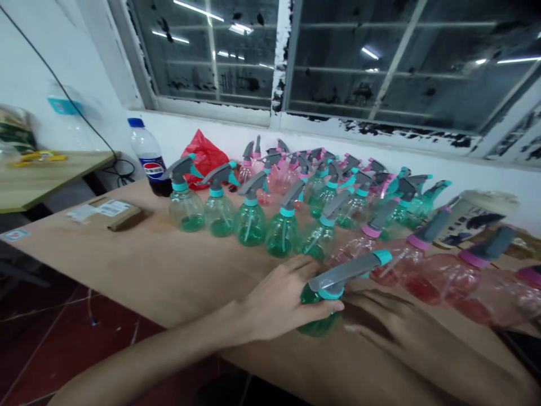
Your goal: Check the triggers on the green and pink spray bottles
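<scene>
A round green spray bottle (320, 327) with a grey and teal trigger head stands near the table's front edge. Wrapped around it is my left hand (283, 299), thumb across the near side and fingers behind. Just to the right, my right hand (384, 318) holds nothing, its fingers stretched out beside the bottle. Whether its fingertips touch the bottle is hard to tell. Beyond my left hand runs a row of green spray bottles (250, 225) with some green liquid inside. Several pink spray bottles (443, 276) continue that row to the right.
More pink and green bottles crowd the back near the window (401, 62). A cola bottle (147, 155), a red plastic bag (207, 155) and a flat cardboard box (112, 213) are at the left. At the right lies a pale printed package (473, 217). Brown board covers the table (169, 270).
</scene>
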A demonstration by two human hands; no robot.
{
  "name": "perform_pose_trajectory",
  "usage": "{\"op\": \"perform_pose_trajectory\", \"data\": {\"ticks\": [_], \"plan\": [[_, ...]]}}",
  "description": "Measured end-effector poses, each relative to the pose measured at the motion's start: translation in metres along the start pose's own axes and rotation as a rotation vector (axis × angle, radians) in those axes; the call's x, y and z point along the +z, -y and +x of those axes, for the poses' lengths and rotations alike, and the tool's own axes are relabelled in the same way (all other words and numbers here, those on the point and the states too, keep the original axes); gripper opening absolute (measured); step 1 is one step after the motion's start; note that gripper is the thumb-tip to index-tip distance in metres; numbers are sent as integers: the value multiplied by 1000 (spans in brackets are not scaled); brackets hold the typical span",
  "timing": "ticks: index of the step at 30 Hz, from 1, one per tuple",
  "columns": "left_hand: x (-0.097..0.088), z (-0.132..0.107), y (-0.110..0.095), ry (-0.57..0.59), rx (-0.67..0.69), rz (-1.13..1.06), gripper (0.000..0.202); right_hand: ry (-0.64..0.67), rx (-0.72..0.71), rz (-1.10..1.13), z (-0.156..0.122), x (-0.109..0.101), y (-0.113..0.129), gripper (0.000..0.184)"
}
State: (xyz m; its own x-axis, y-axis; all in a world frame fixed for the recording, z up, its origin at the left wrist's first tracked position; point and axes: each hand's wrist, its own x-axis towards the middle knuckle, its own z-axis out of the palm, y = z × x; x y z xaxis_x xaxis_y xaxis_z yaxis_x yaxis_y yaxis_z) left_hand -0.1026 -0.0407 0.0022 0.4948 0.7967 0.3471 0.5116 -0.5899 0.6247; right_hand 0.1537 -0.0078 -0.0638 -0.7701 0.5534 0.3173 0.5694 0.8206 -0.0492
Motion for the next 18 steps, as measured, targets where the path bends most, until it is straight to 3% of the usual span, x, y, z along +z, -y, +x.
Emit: {"op": "perform_pose_trajectory", "data": {"ticks": [3, 6, 8, 11, 14, 18], "plan": [[-27, -29, 5, -51, -65, -8, 23, 50, 1, -1, 21, -5, 19, 39], [-63, -66, 16, -155, -248, -1, 27, 58, -26, 33, 50, -9, 37, 39], [-89, -92, 25, -338, -360, 25, 30, 66, -32, 93, 74, -9, 51, 39], [-129, -126, 37, -537, -440, 70, 31, 78, 2, 276, 122, -6, 78, 33], [-170, -147, 55, -665, -539, 128, 27, 9, -1, 418, 179, 1, 108, 33], [-220, -155, 104, -773, -594, 285, 26, -151, 6, 399, 255, 15, 142, 39]]}}
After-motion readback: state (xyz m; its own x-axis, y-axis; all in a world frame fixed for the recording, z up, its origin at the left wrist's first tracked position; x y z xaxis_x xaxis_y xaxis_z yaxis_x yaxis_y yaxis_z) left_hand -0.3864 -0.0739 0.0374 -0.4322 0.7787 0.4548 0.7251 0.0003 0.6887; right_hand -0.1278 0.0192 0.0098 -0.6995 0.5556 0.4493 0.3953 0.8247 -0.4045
